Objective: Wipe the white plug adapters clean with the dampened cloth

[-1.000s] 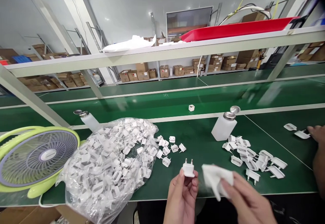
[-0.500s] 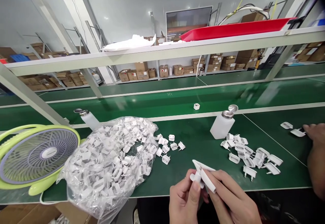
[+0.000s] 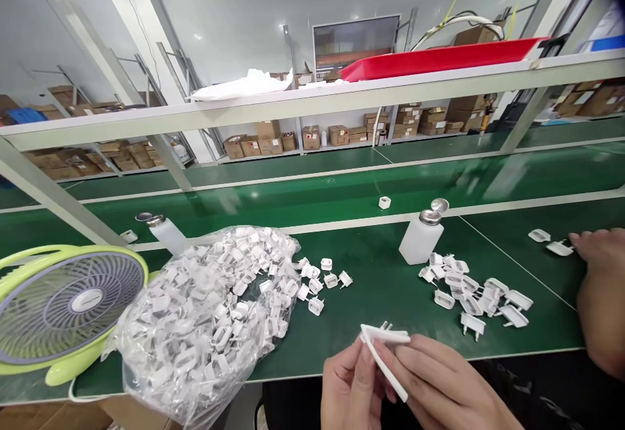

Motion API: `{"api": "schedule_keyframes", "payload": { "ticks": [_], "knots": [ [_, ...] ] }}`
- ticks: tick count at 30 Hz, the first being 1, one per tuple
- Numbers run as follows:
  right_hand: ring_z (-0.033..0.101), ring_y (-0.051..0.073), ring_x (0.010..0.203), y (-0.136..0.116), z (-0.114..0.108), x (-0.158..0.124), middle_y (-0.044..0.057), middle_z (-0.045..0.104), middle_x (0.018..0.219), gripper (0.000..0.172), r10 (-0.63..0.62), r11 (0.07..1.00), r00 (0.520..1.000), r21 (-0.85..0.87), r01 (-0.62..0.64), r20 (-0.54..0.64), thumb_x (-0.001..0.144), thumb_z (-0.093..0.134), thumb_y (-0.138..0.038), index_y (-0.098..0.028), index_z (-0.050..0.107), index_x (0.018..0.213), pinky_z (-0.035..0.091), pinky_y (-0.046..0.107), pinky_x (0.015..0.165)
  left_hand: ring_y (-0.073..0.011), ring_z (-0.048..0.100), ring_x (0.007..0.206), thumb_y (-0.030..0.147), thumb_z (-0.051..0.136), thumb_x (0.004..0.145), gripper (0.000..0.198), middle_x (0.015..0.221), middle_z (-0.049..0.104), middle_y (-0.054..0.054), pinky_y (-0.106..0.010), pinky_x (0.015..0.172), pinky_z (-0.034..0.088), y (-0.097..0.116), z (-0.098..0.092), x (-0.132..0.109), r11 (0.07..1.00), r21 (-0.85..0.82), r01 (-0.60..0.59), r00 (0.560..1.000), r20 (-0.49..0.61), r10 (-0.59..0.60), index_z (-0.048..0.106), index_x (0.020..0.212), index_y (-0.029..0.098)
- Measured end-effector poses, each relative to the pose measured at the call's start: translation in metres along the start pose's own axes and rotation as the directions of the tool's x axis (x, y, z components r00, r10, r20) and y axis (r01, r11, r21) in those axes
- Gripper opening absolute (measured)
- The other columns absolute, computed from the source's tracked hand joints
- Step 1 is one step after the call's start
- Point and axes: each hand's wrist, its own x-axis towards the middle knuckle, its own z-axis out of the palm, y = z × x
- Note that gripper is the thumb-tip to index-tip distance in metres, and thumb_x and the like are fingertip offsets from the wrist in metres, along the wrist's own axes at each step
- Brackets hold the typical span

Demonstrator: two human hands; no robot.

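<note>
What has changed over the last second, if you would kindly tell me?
The right hand has moved left, bringing the folded white cloth from beside the white two-pin plug onto it; the left hand keeps its hold on the plug. On the green belt, the small white block has slid right. Nothing was visibly let go. The clear plastic bag of white plugs and lime-green round fan stayed put.

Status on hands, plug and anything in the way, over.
Left hand gripping two-pin plug, mostly hidden. Right hand holding folded white cloth against it. Loose plugs ahead, apart from both hands.
</note>
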Motion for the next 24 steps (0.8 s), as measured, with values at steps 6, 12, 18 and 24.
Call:
{"api": "schedule_keyframes", "payload": {
  "ticks": [6,12,18,24],
  "knots": [
    [0.069,0.020,0.085,0.006,-0.008,-0.020,0.010,0.072,0.096,0.037,0.048,0.998,0.999,-0.036,-0.047,0.023,0.099,0.049,-0.005,-0.008,0.067,0.131,0.059,0.032,0.082,-0.0079,0.060,0.060,0.032,0.093,0.074,0.028,0.070,0.070,-0.007,-0.015,0.058,0.050,0.008,0.000,0.002,0.937,-0.271,0.220,0.964,-0.089,-0.252,0.080,0.079,0.007],
    [0.066,0.016,0.096,-0.005,0.010,-0.057,0.002,0.065,0.119,0.036,0.682,0.729,0.638,0.255,-0.635,-0.358,0.097,0.059,-0.014,-0.031,0.070,0.126,0.052,0.020,0.081,-0.0050,0.064,0.062,0.024,0.069,0.097,0.031,0.088,0.076,-0.017,-0.009,0.060,0.053,0.023,0.001,0.001,0.771,-0.484,0.414,0.893,0.051,-0.447,0.078,0.098,-0.005],
    [0.068,0.018,0.087,0.002,0.020,-0.087,0.005,0.070,0.108,0.014,0.840,0.537,0.438,0.375,-0.756,-0.320,0.092,0.069,-0.031,-0.022,0.077,0.100,0.055,0.018,0.074,-0.0123,0.073,0.073,0.041,0.091,0.074,0.044,0.102,0.082,-0.013,-0.016,0.069,0.060,0.010,-0.005,-0.007,1.000,-0.010,0.021,0.999,-0.025,-0.022,0.083,0.110,0.016],
    [0.071,0.022,0.093,0.010,0.028,-0.120,0.008,0.073,0.116,0.025,0.916,0.363,0.221,0.452,-0.815,-0.336,0.084,0.077,-0.040,-0.017,0.080,0.094,0.057,0.020,0.079,-0.0170,0.074,0.107,0.008,0.057,0.099,0.050,0.117,0.080,-0.008,-0.018,0.077,0.063,-0.008,-0.017,-0.006,0.108,0.798,-0.592,0.606,0.353,0.713,0.062,0.144,0.028]
  ]
}}
